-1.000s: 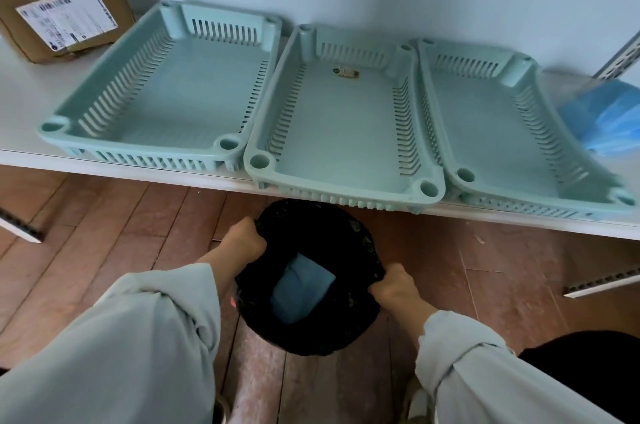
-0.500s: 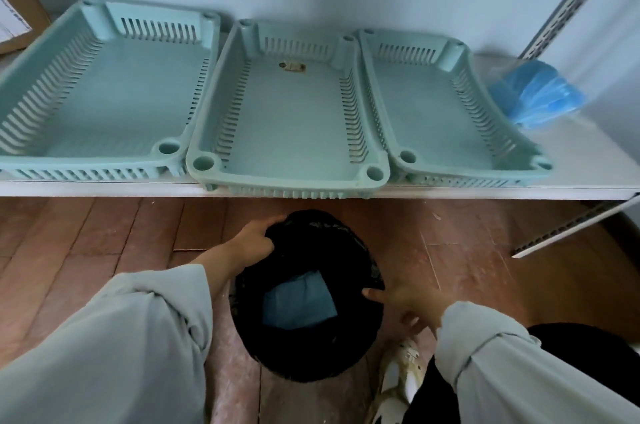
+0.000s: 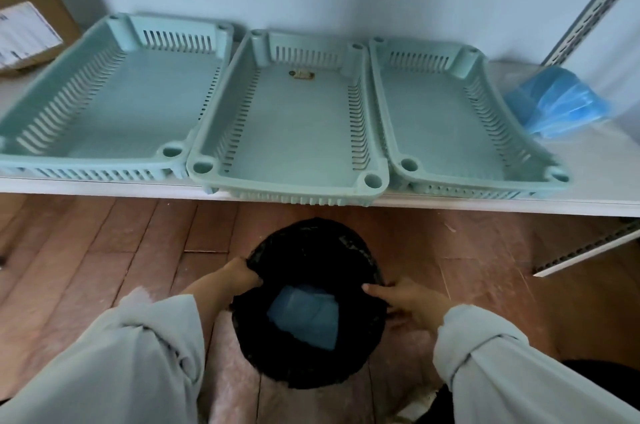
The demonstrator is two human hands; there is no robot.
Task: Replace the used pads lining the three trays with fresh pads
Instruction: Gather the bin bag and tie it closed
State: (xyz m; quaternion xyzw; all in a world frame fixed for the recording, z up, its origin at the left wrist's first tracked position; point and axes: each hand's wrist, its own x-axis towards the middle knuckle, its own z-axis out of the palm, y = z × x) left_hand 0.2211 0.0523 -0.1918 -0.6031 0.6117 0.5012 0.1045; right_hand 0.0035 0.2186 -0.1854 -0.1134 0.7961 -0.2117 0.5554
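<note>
**Trays stripped, fresh pads waiting at the shelf's right end**

While both hands were down at the black bin bag (image 3: pixel 308 302) on the floor, the three pale green trays sat side by side on the white shelf (image 3: pixel 588 181) with their floors bare. The left tray (image 3: pixel 114 112), middle tray (image 3: pixel 294 118) and right tray (image 3: pixel 446 112) showed no lining at all; only a small brown scrap (image 3: pixel 302 74) lay near the back of the middle one. A folded blue used pad (image 3: pixel 304 316) lay at the bottom of the bag.

The left hand (image 3: pixel 239 276) gripped the bag's rim on its side, fingers curled over the edge. The right hand (image 3: pixel 405 299) rested at the opposite rim with fingers mostly extended, touching the plastic; whether it actually pinched the edge could not be told.

The stack of fresh pads (image 3: pixel 557 105), blue and in what looked like clear wrapping, lay on the shelf just beside the right tray, well apart from both hands. A cardboard box (image 3: pixel 31 25) stood at the far left of the shelf.

By the look of them the pads would be light, soft and floppy, with no stiffness to hold a shape. One would probably sag or fold over itself if lifted from a single corner, and neighbouring sheets might cling and come up together. Taking one by two corners of a short edge, one in each hand, seemed the safest way to peel it off and lay it flat on a tray floor.
</note>
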